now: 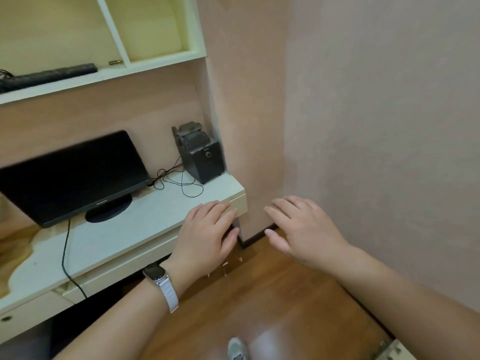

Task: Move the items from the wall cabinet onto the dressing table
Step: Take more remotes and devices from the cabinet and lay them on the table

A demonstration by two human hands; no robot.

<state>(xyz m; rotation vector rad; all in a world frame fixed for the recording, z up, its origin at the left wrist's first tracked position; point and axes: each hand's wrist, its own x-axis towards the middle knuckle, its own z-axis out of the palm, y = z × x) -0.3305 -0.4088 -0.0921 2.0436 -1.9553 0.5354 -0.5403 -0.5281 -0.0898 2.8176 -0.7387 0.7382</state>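
Observation:
The wall cabinet (155, 63) is a pale open shelf unit at the upper left. On its bottom shelf lie a long black power strip (49, 75) and a small gold battery (115, 62). Below it the white dressing table (145, 219) runs along the wall. My left hand (207, 235), with a white-strapped watch on the wrist, hovers flat over the table's right front corner, fingers straight and holding nothing. My right hand (304, 229) floats in the air to the right of the table, fingers spread and empty.
A black monitor (75, 175) stands on the table with a cable trailing down its front. A black speaker (200, 154) with loose wires sits in the back right corner. Pink walls close in on the right. Wooden floor (259, 294) lies below, and a shoe (237, 349) shows.

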